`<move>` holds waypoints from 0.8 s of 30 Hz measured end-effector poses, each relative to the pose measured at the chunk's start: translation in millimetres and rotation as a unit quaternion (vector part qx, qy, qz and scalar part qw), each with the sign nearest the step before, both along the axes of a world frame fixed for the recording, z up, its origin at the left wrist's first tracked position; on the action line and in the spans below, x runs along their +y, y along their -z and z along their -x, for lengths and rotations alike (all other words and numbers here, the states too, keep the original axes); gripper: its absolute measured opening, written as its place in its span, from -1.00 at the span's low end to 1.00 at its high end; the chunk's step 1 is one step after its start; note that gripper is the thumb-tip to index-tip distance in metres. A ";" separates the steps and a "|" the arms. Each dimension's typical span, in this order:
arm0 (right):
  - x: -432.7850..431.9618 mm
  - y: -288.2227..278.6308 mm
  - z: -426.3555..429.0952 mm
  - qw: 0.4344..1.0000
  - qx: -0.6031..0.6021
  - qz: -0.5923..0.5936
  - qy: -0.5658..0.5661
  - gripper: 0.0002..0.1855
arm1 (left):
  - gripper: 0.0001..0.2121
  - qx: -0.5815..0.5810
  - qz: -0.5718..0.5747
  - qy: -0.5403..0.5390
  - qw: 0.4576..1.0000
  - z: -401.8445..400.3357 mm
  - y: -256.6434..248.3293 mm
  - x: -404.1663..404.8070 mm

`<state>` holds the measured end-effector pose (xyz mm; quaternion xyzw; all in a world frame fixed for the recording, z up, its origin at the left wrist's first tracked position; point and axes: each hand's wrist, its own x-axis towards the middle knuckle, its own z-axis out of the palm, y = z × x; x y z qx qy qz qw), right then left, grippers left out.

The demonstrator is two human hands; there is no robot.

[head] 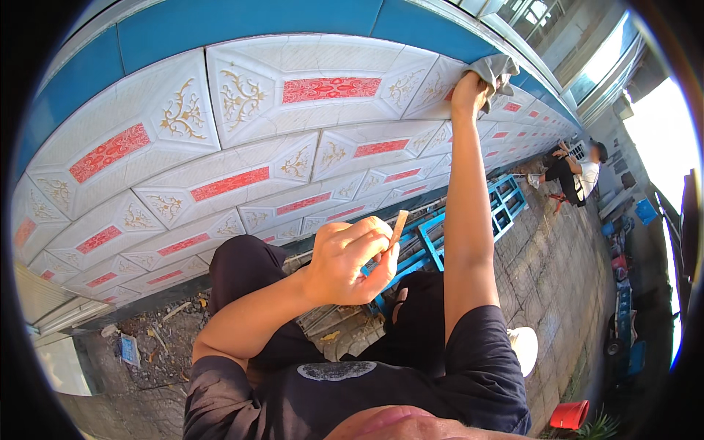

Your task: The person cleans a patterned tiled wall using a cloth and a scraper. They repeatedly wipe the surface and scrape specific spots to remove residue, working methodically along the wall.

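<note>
My left hand (352, 264) is raised in front of my chest. Between thumb and fingers it pinches a thin, flat brown strip (400, 225), perhaps wood; its lower end is hidden by the fingers. With the arm stretched out, my right hand (472, 92) holds a grey cloth (495, 71) against the tiled wall (258, 137), near the upper row. The wall tiles are white and embossed, with gold scrollwork and red patterned panels. A band of blue tiles (247, 21) runs along the top of them.
Blue metal frames (432, 242) lie along the wall's foot, close to my legs. Farther along, a person (586, 170) sits on a low red stool. Debris (165, 335) litters the ground at left. A red bucket (569, 414) lies at lower right, by a plant (598, 426).
</note>
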<state>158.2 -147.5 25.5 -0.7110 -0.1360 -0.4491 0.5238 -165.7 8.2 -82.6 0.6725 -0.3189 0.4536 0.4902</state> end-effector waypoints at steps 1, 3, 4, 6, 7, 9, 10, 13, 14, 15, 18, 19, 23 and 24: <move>20.8 2.5 11.0 0.996 -0.063 0.057 0.008 -0.30 | -0.84 0.020 -0.004 0.001 1.000 1.0 0.3 0.0; 64.9 10.0 45.7 0.954 -0.218 0.205 0.019 -0.40 | -0.85 0.016 -0.020 -0.003 1.000 -1.4 0.7 0.5; 86.1 15.4 70.1 0.906 -0.310 0.287 0.020 -0.43 | -0.86 -0.004 -0.035 -0.007 0.999 -3.0 2.4 1.2; 85.6 12.0 83.3 0.866 -0.346 0.359 -0.027 -0.42 | -0.86 -0.049 -0.058 -0.015 0.997 -5.0 3.0 -3.2; 79.7 13.0 72.5 0.863 -0.341 0.371 -0.021 -0.40 | -0.86 -0.066 -0.075 -0.038 0.994 -3.1 0.4 -3.8; 53.8 21.5 33.4 0.921 -0.267 0.278 0.054 -0.31 | -0.85 -0.067 -0.110 -0.042 0.991 -2.1 -0.8 0.1; 29.9 24.9 8.6 0.938 -0.243 0.243 0.041 -0.30 | -0.86 -0.058 -0.107 -0.047 0.991 -2.4 -0.9 1.9; -54.8 39.8 -55.8 0.990 -0.073 0.102 0.069 -0.30 | -0.87 -0.025 -0.064 -0.034 0.997 -5.7 4.0 2.2; -64.3 45.9 -60.7 0.999 -0.008 0.017 0.028 -0.30 | -0.87 -0.001 -0.061 -0.035 0.998 -6.5 7.2 2.9; -59.9 48.6 -59.6 0.998 -0.007 -0.052 0.028 -0.32 | -0.87 0.020 -0.062 -0.036 0.997 -9.1 8.3 3.7; -30.1 27.9 -58.0 0.999 -0.037 -0.012 0.032 -0.38 | -0.87 0.036 -0.074 -0.035 0.996 -9.8 9.9 0.7; -9.9 21.1 -47.0 0.996 -0.069 0.017 0.052 -0.39 | -0.87 0.039 -0.099 -0.044 0.993 -9.1 11.4 1.6; 10.4 -20.7 -17.4 0.927 -0.276 0.227 0.118 -0.34 | -0.88 0.011 -0.153 -0.031 0.988 -9.7 1.9 -1.2; 4.6 -25.1 -27.0 0.922 -0.311 0.212 0.097 -0.31 | -0.88 0.015 -0.159 -0.038 0.986 -8.9 -0.1 -0.6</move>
